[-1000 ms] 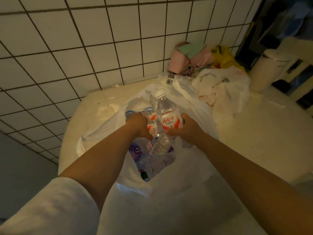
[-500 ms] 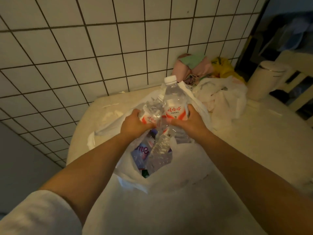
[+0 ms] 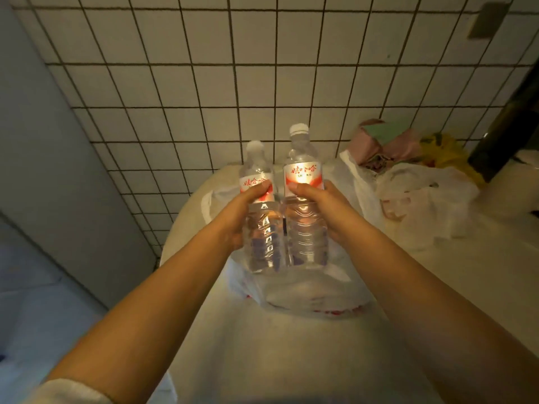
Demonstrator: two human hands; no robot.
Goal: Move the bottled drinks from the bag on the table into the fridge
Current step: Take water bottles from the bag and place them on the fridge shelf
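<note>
Now two clear water bottles stand upright side by side above the white bag on the table: the left bottle gripped by the left hand, the right bottle by the right hand. Behind them rises a tiled wall, with crumpled bags to the right.

Two bottles: raised clear of bag
Left hand and right hand have lifted left bottle and right bottle above white bag, side by side.
</note>
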